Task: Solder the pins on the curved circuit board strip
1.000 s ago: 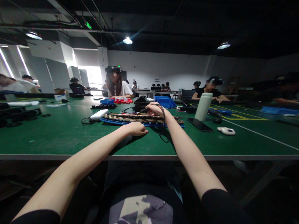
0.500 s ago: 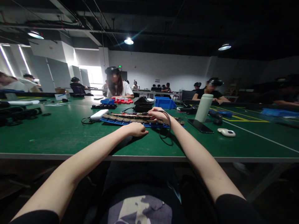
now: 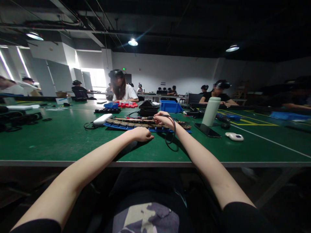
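Note:
A long blue frame (image 3: 114, 127) with thin brass-coloured strips and black parts lies across the green table (image 3: 80, 147). My left hand (image 3: 143, 134) rests at its near edge, fingers curled closed; anything inside them is hidden. My right hand (image 3: 162, 118) is over the frame, its fingers closed round a thin dark tool (image 3: 150, 118) that points left. A black cable (image 3: 174, 129) loops from this tool past my right wrist and down to the table.
A white device (image 3: 103, 119) with a black cord lies left of the frame. Behind are a blue bin (image 3: 171, 106) and red trays (image 3: 126, 104). To the right are a green bottle (image 3: 212, 111), a phone (image 3: 207, 130) and a white case (image 3: 234, 136). People sit beyond.
The whole view has shifted very slightly. Both hands keep nearly the same place and grip.

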A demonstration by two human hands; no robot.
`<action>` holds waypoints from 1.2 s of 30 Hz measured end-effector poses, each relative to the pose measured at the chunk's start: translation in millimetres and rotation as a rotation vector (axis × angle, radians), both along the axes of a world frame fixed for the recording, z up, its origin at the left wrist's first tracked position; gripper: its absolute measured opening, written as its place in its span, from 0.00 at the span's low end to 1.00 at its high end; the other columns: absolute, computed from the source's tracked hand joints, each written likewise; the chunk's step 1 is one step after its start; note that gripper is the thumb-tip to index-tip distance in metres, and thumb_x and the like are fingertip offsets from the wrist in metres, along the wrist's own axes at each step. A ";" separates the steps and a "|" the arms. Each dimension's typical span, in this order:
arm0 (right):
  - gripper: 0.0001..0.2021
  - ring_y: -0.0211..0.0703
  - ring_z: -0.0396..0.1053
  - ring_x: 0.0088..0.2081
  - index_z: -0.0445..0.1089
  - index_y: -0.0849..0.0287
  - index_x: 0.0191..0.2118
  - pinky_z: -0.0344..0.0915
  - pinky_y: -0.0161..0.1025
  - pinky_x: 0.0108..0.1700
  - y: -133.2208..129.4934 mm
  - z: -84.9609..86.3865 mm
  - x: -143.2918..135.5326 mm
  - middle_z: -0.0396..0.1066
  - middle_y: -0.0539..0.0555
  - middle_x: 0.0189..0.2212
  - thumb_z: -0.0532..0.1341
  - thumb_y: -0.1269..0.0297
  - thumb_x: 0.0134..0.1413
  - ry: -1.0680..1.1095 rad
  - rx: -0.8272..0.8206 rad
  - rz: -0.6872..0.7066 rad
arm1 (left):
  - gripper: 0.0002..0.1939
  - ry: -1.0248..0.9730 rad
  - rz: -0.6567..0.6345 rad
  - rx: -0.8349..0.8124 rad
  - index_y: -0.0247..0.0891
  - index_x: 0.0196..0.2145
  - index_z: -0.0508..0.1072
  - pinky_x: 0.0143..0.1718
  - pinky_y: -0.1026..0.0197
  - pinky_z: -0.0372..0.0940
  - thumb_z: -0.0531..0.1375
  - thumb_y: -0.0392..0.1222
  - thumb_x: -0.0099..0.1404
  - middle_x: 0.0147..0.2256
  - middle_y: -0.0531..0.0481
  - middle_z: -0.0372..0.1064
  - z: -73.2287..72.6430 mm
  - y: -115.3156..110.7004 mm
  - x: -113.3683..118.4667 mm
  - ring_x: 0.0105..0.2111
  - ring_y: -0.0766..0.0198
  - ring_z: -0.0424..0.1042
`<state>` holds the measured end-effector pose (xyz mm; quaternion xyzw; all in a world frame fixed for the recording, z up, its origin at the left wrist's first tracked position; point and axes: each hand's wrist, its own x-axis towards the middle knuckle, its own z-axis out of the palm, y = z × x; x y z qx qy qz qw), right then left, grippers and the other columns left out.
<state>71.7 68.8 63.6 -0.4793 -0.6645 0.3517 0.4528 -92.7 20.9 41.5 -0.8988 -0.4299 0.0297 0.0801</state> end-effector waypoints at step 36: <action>0.16 0.34 0.67 0.19 0.67 0.60 0.31 0.64 0.30 0.24 -11.0 15.8 7.1 0.70 0.50 0.19 0.49 0.61 0.69 0.401 -0.164 -0.075 | 0.25 0.045 0.005 0.004 0.36 0.33 0.77 0.28 0.62 0.58 0.46 0.53 0.71 0.32 0.42 0.76 1.8 -4.2 0.6 0.30 0.59 0.73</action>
